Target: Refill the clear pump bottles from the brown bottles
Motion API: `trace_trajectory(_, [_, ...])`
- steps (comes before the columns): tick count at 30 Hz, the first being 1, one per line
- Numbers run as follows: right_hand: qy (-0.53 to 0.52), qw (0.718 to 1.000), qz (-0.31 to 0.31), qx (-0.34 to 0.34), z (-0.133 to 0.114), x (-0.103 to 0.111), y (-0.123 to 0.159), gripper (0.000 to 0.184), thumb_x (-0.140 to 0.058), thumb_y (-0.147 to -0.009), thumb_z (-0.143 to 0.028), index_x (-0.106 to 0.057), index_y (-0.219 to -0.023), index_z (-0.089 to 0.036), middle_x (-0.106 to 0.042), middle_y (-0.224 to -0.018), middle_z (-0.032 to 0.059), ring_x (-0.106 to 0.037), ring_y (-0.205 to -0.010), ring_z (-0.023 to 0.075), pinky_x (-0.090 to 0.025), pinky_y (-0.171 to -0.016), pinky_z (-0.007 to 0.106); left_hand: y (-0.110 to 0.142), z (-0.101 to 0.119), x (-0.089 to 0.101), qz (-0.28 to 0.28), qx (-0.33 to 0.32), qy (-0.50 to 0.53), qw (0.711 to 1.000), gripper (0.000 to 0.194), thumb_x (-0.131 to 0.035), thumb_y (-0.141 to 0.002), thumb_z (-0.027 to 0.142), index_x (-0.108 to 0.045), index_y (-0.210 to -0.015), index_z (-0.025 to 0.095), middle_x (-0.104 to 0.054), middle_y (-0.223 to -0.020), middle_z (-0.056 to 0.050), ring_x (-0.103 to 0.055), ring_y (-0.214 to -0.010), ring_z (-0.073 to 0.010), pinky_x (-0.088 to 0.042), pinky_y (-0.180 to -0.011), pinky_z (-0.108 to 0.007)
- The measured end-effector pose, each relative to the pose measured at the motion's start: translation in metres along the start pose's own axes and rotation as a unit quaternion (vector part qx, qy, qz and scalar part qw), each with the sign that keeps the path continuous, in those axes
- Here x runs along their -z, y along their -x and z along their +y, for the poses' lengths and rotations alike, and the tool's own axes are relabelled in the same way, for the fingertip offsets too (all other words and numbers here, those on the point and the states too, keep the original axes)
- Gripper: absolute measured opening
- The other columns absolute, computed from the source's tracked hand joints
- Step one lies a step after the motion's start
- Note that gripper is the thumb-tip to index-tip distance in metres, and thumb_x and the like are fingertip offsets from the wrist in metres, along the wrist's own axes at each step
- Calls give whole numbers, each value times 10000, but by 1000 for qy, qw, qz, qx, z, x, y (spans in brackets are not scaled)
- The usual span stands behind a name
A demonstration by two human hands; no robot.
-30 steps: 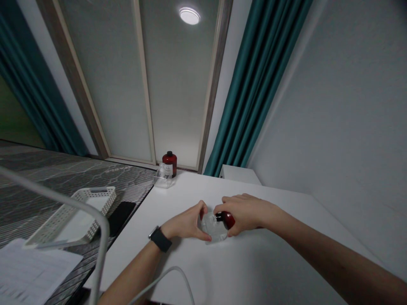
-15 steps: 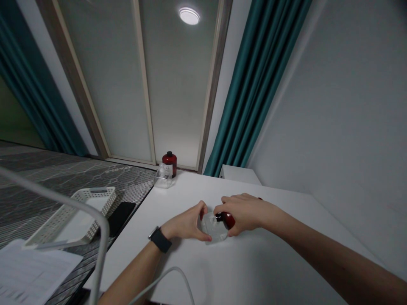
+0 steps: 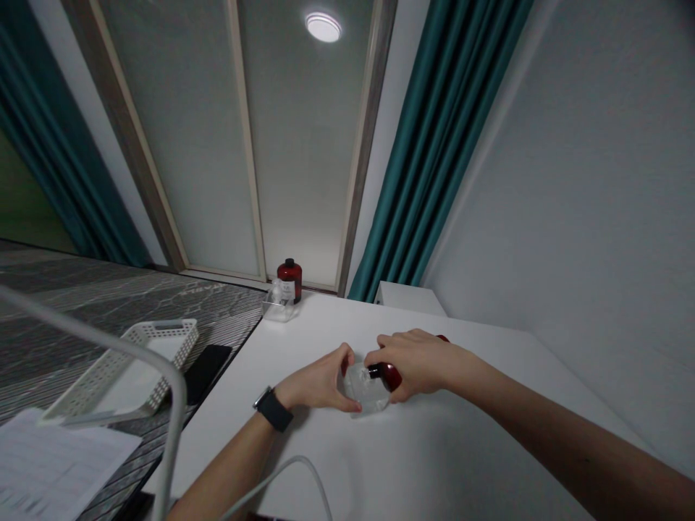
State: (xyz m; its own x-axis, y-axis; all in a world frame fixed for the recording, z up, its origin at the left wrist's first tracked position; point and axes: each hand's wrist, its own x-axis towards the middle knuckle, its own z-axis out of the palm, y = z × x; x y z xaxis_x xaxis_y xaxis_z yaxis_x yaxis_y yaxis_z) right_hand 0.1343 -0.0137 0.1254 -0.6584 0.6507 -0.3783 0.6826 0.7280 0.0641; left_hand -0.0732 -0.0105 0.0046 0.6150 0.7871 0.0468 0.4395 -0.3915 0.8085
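Although the hands work at the middle of the white tabletop [image 3: 445,449], the view starts at the far left with printed papers [image 3: 59,463] lying on a grey patterned surface [image 3: 130,304], then a white perforated plastic basket [image 3: 157,354] and a black phone [image 3: 209,373] just beside the tabletop's edge. A curved white tube [image 3: 177,427] crosses in front of them. Farther along, at the back edge, an upright dark red bottle [image 3: 289,278] stands just behind a small clear box [image 3: 278,307]. The left hand [image 3: 318,380], a black watch [image 3: 273,409] on its wrist, has its grip curled around a clear plastic box [image 3: 361,391], which seems to rest on the tabletop. Its right side meets the black neck of a dark red bottle [image 3: 389,376] lying nearly flat. The right hand [image 3: 418,365] has its grip closed over the bottle's body. That bottle looks stiff, smooth and fairly heavy if full, so its wide body seems the safest hold; the box looks light, slippery and brittle, better held gently by its edges.
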Motion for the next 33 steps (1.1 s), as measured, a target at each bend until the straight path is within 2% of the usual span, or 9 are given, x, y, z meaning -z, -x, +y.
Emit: trace_trajectory(33, [132, 989, 67, 29, -5, -6, 0, 483, -774, -772, -423, -615, -1211, -300, -634, -1076, 103, -627, -959, 327, -447, -749, 404, 0, 6, 1, -3, 1, 12, 1000, 573, -844, -602, 354, -407, -943, 211, -464, -869, 39, -408, -742, -136, -347, -633, -250])
